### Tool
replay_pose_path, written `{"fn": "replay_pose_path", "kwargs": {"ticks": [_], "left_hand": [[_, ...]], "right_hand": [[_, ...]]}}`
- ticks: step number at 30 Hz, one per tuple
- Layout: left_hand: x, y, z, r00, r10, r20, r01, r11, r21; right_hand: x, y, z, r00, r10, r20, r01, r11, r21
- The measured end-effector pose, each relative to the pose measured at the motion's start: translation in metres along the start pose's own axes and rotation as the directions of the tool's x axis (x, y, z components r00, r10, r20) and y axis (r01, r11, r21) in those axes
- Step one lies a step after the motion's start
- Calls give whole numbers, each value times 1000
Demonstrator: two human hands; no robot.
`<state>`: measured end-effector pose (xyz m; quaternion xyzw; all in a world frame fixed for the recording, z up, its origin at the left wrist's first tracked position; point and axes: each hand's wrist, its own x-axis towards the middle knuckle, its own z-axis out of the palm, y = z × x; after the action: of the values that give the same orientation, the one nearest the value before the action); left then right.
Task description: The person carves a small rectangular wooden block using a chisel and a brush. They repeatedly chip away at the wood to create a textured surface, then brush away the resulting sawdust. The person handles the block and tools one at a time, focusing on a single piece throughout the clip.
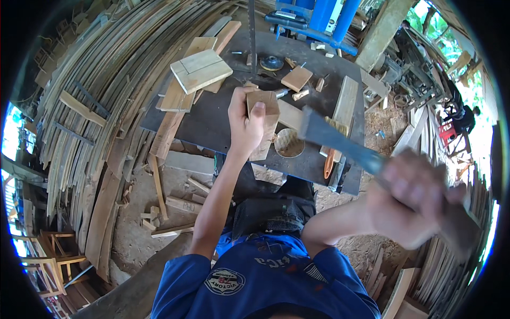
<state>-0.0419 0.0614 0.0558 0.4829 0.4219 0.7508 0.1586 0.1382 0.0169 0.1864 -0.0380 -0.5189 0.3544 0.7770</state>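
My left hand (247, 127) grips a squared wooden block (271, 103) over the near part of the dark workbench. The block's end faces up, and the thumb lies on that end. To the right, my right hand (411, 194) is wrapped round a tool that looks like a chisel (342, 142), raised and blurred by motion. Its broad flat metal blade points left toward the block, apart from it. Beside the block lies a round pale wooden piece (289, 143). A brush with an orange handle (329, 164) rests at the bench's near right, partly behind the blade.
The dark bench (199, 125) carries boards (201, 69) at left and small wood pieces (297, 78). A thin upright saw blade (252, 37) rises through it; a blue machine frame (321, 21) stands behind. Stacked planks (106, 69) fill the left. Offcuts (183, 204) litter the floor.
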Motion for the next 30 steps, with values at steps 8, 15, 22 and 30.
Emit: {"fn": "replay_pose_path", "kwargs": {"ticks": [8,15,22,30], "left_hand": [[4,2,-5,1000,3,-7,-3,1000,-11],[1,-6,-5,998,63,14,-64,995,82],[5,-15,-5,986,168,7,-168,984,64],[-2,-8,-1,1000,22,-16,-21,999,50]], "right_hand": [[-26,52,13,978,168,-122,-175,984,-41],[-22,4,-10,994,-27,107,29,999,-16],[-116,110,-57,925,278,258,236,110,-965],[-37,11,-29,919,-252,304,376,793,-479]]}}
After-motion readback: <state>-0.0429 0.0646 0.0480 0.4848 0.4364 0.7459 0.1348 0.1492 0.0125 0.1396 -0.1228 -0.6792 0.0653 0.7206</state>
